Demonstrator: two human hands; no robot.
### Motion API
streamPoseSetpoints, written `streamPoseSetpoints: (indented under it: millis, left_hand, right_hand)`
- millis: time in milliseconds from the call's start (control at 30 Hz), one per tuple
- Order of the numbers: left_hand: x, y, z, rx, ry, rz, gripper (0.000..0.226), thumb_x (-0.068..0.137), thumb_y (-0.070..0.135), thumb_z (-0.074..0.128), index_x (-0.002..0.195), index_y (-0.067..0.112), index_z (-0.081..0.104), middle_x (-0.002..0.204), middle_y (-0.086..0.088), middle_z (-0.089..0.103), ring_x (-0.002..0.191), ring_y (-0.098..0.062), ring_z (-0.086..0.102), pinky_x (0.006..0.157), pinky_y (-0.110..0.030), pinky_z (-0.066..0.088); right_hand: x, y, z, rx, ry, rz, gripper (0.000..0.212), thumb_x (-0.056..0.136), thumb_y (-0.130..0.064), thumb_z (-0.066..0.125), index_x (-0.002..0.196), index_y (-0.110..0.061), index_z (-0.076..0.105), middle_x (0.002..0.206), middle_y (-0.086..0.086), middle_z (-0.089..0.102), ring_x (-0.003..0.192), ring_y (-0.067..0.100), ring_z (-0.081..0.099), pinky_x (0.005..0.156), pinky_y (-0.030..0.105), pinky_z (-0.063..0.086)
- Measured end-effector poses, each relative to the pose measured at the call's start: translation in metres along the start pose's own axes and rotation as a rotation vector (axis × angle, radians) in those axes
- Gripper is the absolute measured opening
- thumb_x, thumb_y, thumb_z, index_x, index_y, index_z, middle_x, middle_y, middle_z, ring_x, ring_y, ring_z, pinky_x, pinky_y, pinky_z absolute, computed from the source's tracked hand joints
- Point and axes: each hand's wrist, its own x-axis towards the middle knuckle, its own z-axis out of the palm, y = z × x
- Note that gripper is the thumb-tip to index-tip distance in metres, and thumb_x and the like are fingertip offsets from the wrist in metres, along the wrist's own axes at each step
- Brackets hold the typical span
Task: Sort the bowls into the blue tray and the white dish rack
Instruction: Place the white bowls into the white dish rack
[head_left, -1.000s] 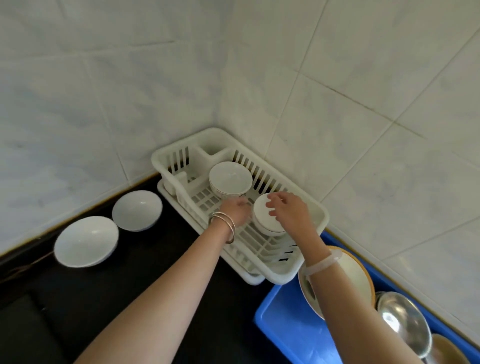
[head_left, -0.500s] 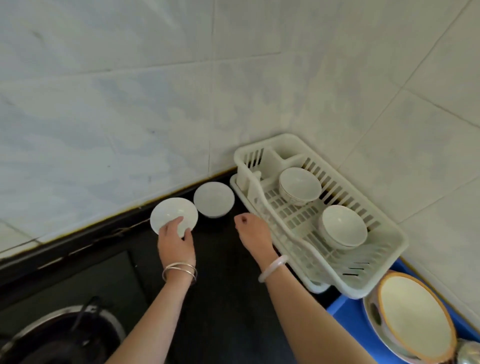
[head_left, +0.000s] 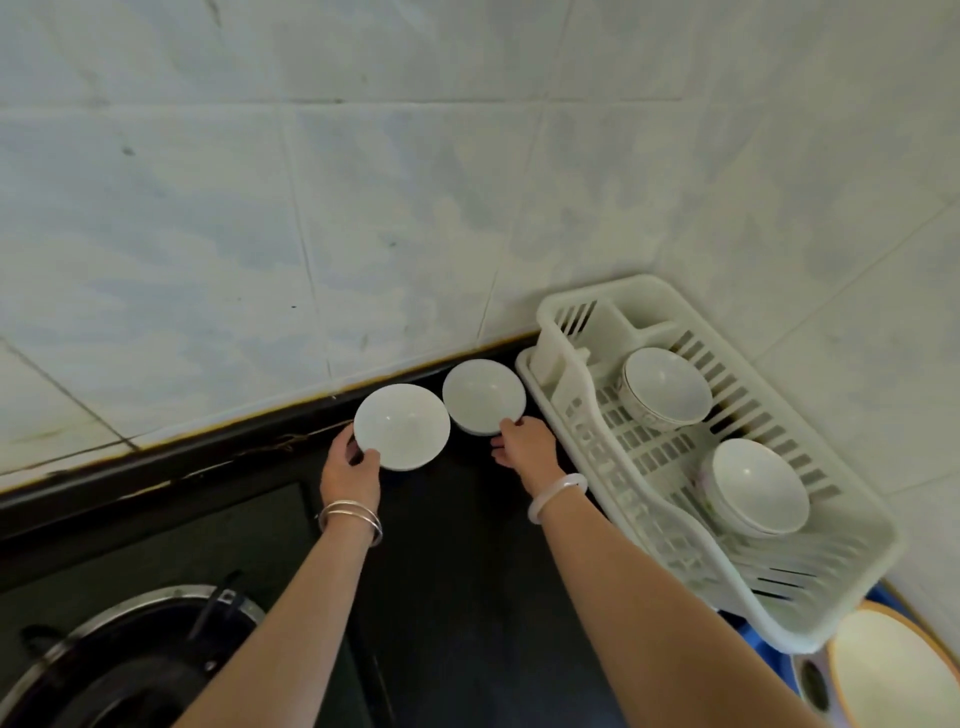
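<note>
Two white bowls stand side by side on the black counter by the wall. My left hand (head_left: 349, 469) grips the near-left rim of the left bowl (head_left: 402, 426), thumb over the edge. My right hand (head_left: 525, 448) touches the near rim of the right bowl (head_left: 483, 396) with its fingertips; whether it grips is unclear. The white dish rack (head_left: 587, 447) in the corner holds two white bowls, one at the back (head_left: 667, 387) and one nearer (head_left: 756, 486). A sliver of the blue tray (head_left: 766, 652) shows below the rack.
A gas burner (head_left: 124, 660) is set in the counter at lower left. A cream bowl with an orange rim (head_left: 888, 670) and a metal bowl (head_left: 813, 686) lie in the blue tray at the bottom right corner. Tiled walls close the back and right.
Both hands left the bowl in the rack and moved left to the two bowls on the counter. The left hand now holds the left bowl; the right hand reached the right bowl's rim.
</note>
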Motion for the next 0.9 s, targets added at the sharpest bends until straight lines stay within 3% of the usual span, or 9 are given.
streamPoseSetpoints:
  millis: [133, 233, 367, 533, 700, 833, 900]
  left_hand:
    - [0.006, -0.006, -0.002, -0.164, -0.029, -0.076, 0.050, 0.086, -0.001, 0.050, 0.132, 0.019, 0.047, 0.135, -0.010, 0.052, 0.124, -0.029, 0.049, 0.097, -0.043, 0.047]
    - [0.010, -0.008, -0.004, -0.250, -0.056, -0.104, 0.050, 0.086, -0.001, 0.051, 0.131, 0.019, 0.048, 0.133, -0.009, 0.054, 0.123, -0.028, 0.050, 0.097, -0.041, 0.047]
    - [0.009, -0.010, -0.006, -0.316, -0.094, -0.135, 0.050, 0.086, 0.002, 0.053, 0.132, 0.020, 0.048, 0.129, -0.006, 0.056, 0.121, -0.026, 0.052, 0.099, -0.040, 0.045]
    - [0.007, -0.006, -0.008, -0.389, -0.112, -0.152, 0.058, 0.085, 0.003, 0.055, 0.138, 0.022, 0.040, 0.133, -0.007, 0.053, 0.123, -0.026, 0.050, 0.103, -0.042, 0.040]
    - [0.007, -0.007, -0.012, -0.405, -0.141, -0.171, 0.046, 0.083, 0.006, 0.060, 0.125, 0.024, 0.055, 0.119, -0.002, 0.059, 0.115, -0.018, 0.053, 0.096, -0.032, 0.044]
    - [0.009, -0.008, -0.015, -0.448, -0.164, -0.204, 0.035, 0.085, 0.011, 0.060, 0.117, 0.026, 0.059, 0.102, 0.003, 0.064, 0.108, -0.017, 0.057, 0.087, -0.028, 0.046]
    - [0.011, -0.009, -0.017, -0.449, -0.157, -0.211, 0.037, 0.087, 0.013, 0.059, 0.123, 0.022, 0.057, 0.105, 0.003, 0.063, 0.110, -0.018, 0.056, 0.089, -0.029, 0.045]
  right_hand:
    - [-0.001, -0.004, 0.002, 0.284, 0.046, 0.035, 0.014, 0.091, -0.004, 0.049, 0.104, 0.000, 0.053, 0.098, 0.014, 0.056, 0.079, 0.021, 0.061, 0.075, 0.034, 0.057]
    - [-0.011, -0.011, -0.003, 0.269, 0.082, -0.066, 0.012, 0.092, -0.005, 0.051, 0.103, -0.006, 0.053, 0.094, 0.004, 0.055, 0.079, 0.016, 0.060, 0.063, 0.024, 0.057]
    - [-0.029, -0.030, -0.007, 0.201, 0.016, -0.187, 0.006, 0.090, -0.005, 0.053, 0.085, -0.008, 0.056, 0.083, -0.004, 0.058, 0.075, 0.012, 0.061, 0.052, 0.017, 0.055]
    - [-0.042, -0.048, 0.010, -0.043, -0.080, -0.190, 0.012, 0.087, -0.006, 0.058, 0.075, -0.007, 0.062, 0.079, 0.004, 0.065, 0.071, 0.014, 0.068, 0.071, 0.034, 0.061]
    - [-0.048, -0.045, 0.028, -0.239, -0.050, -0.204, 0.008, 0.087, -0.011, 0.060, 0.089, -0.005, 0.063, 0.065, 0.001, 0.063, 0.073, 0.021, 0.072, 0.079, 0.039, 0.059]
    - [-0.052, -0.042, 0.034, -0.333, -0.037, -0.202, 0.014, 0.089, -0.013, 0.058, 0.094, -0.002, 0.065, 0.085, 0.014, 0.072, 0.081, 0.024, 0.072, 0.083, 0.037, 0.057]
    - [-0.052, -0.042, 0.036, -0.385, -0.035, -0.210, 0.016, 0.089, -0.014, 0.058, 0.094, -0.001, 0.065, 0.089, 0.016, 0.073, 0.084, 0.025, 0.071, 0.083, 0.036, 0.057]
